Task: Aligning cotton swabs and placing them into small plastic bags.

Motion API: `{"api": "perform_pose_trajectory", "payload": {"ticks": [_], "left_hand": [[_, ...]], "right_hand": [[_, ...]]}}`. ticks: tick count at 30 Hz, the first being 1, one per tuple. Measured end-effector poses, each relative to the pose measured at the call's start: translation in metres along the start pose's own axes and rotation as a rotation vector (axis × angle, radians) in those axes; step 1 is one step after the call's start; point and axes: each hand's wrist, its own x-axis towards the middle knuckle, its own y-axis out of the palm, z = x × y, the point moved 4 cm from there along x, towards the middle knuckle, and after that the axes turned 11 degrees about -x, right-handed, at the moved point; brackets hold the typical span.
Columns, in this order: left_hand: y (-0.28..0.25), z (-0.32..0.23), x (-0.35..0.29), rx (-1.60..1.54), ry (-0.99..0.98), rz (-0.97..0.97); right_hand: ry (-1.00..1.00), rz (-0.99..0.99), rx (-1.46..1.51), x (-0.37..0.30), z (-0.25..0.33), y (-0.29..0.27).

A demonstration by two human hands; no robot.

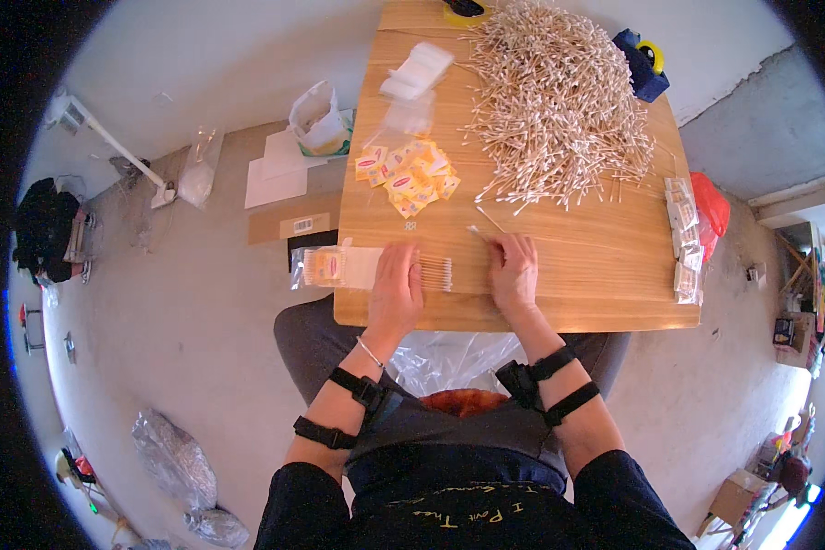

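My left hand (397, 286) is closed over a row of cotton swabs (438, 274) near the table's front edge; their white tips stick out to the right of its fingers. Left of that hand, a clear packet of cotton swabs with an orange label (324, 267) reaches past the table's left edge, a white strip beside it. My right hand (515, 273) rests on the wood with its fingers drawn together, a cotton swab (478, 232) poking out at the fingertips. Just beyond lies a loose cotton swab (490, 219). A big heap of cotton swabs (559, 105) covers the far right.
Orange-and-white label cards (409, 174) are piled at the left, with clear bags (416, 71) behind them. Filled packets (685, 240) line the right edge beside a red bag (709, 213). A dark blue box (643, 69) stands at the back. A white bin bag (320, 119) sits left of the table.
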Motion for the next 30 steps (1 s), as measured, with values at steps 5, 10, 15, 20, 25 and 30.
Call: {"api": "perform_pose_trajectory", "payload": {"ticks": [5,10,15,20,25,30], "left_hand": [[-0.01,0.004,-0.001,-0.203,-0.104,-0.114],[-0.013,0.02,-0.003,-0.54,-0.209,-0.189],[-0.013,0.023,-0.004,-0.517,-0.213,-0.23],[-0.012,0.025,-0.004,-0.558,-0.229,-0.249],[-0.008,0.038,-0.005,-0.757,-0.277,-0.249],[-0.003,0.019,-0.005,-0.763,-0.261,-0.248]], "right_hand": [[-0.226,0.129,0.127,0.007,0.03,0.017],[-0.246,0.262,0.193,0.008,0.052,0.034],[-0.052,0.439,0.277,0.013,0.054,0.037],[-0.276,0.265,0.059,0.024,0.054,0.033],[-0.332,0.261,0.079,0.011,0.06,0.037],[-0.31,0.347,0.104,-0.001,0.066,0.036]]}}
